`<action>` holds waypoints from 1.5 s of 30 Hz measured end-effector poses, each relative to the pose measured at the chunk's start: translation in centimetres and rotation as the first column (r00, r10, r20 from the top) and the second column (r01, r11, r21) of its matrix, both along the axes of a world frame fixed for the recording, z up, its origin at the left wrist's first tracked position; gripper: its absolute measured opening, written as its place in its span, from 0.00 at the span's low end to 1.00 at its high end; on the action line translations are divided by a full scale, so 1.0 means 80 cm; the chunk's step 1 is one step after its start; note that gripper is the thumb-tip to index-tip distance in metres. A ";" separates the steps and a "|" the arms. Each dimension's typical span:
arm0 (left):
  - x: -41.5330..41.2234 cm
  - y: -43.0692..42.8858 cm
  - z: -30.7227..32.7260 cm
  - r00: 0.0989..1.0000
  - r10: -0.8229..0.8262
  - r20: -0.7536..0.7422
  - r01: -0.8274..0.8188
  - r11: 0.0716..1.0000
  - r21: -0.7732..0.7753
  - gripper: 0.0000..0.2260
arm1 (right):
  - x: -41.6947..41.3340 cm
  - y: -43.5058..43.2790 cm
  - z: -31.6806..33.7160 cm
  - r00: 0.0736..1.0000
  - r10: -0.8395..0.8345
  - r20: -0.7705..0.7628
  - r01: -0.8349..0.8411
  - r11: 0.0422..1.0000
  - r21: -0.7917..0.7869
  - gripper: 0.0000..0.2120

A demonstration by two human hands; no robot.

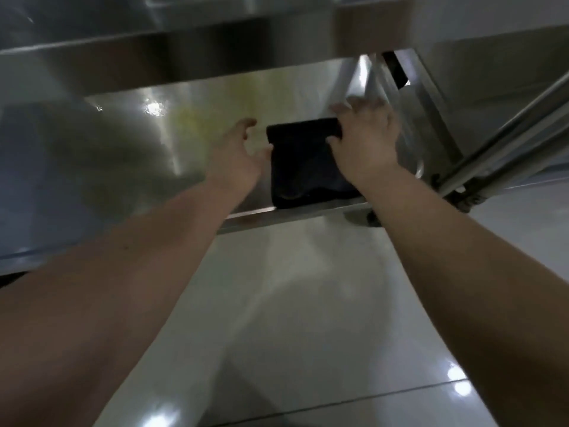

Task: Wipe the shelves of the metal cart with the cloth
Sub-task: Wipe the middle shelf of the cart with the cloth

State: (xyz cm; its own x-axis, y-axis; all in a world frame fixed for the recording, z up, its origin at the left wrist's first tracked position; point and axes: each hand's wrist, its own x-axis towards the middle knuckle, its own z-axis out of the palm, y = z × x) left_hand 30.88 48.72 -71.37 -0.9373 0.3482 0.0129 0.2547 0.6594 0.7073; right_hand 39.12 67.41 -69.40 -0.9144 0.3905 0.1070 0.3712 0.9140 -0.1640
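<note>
**Dark cloth on the cart's lower shelf**

The cloth, dark, soft and folded roughly square, lay flat on the lower shelf near its front right corner. The right hand pressed the cloth's far right corner, fingers splayed wide (tips blurred). The left hand hung just beside its left edge, fingers loosely curled, holding nothing; thumb contact was unclear. The glossy steel upper shelf hid the lower shelf's back.
</note>
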 end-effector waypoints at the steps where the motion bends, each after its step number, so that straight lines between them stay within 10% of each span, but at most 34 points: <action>1: -0.002 -0.010 -0.017 1.000 -0.001 -0.018 -0.001 0.993 -0.114 0.23 | -0.002 -0.012 -0.017 0.997 0.040 0.066 -0.039 0.999 -0.028 0.25; 8: -0.032 -0.076 -0.080 0.977 -0.163 -0.138 0.022 0.721 -0.693 0.27 | 0.021 -0.055 -0.085 0.923 0.163 0.348 -0.119 0.982 -0.144 0.24; 28: -0.040 -0.079 -0.097 0.980 -0.157 -0.125 0.039 0.760 -0.649 0.26 | 0.003 -0.079 -0.109 0.924 0.168 0.345 -0.157 0.986 -0.061 0.31; 38: -0.039 -0.079 -0.097 0.984 -0.137 -0.117 0.031 0.770 -0.638 0.27 | -0.206 -0.043 -0.102 0.941 0.076 0.329 -0.029 0.989 -0.147 0.31; 45: -0.039 -0.077 -0.096 0.984 -0.138 -0.112 0.033 0.760 -0.650 0.27 | -0.056 -0.082 -0.108 0.918 0.253 0.307 -0.225 0.967 -0.122 0.31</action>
State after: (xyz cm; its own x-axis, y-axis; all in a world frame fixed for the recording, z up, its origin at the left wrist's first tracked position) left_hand 27.73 42.57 -79.07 -0.9087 0.4021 -0.1120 0.3957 0.9153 0.0752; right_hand 34.66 60.86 -78.06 -0.9621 0.1509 -0.2271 0.1882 0.9702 -0.1525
